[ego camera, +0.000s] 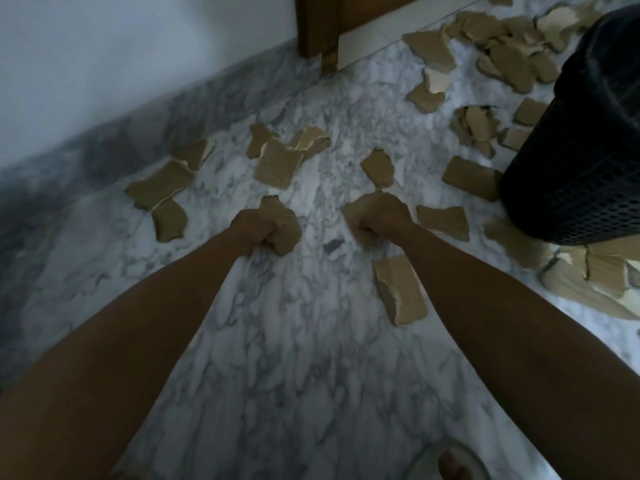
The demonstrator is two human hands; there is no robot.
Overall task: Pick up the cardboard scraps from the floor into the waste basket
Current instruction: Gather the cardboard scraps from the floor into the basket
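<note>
Several torn brown cardboard scraps lie scattered over the marble floor (304, 341). My left hand (254, 228) is closed around one ribbed cardboard scrap (285, 226) low over the floor. My right hand (381, 216) is closed on another cardboard scrap (356, 209), most of it hidden under the fingers. The black mesh waste basket (581, 157) stands at the right, about an arm's width from my right hand. One loose scrap (401, 289) lies just under my right forearm, and another (277, 168) sits beyond my left hand.
A white wall with a grey marble skirting (138, 133) runs along the left. A wooden door frame (317, 26) stands at the top. A dense heap of scraps (502, 46) lies beyond the basket. My foot in a pale slipper (453, 462) shows at the bottom edge.
</note>
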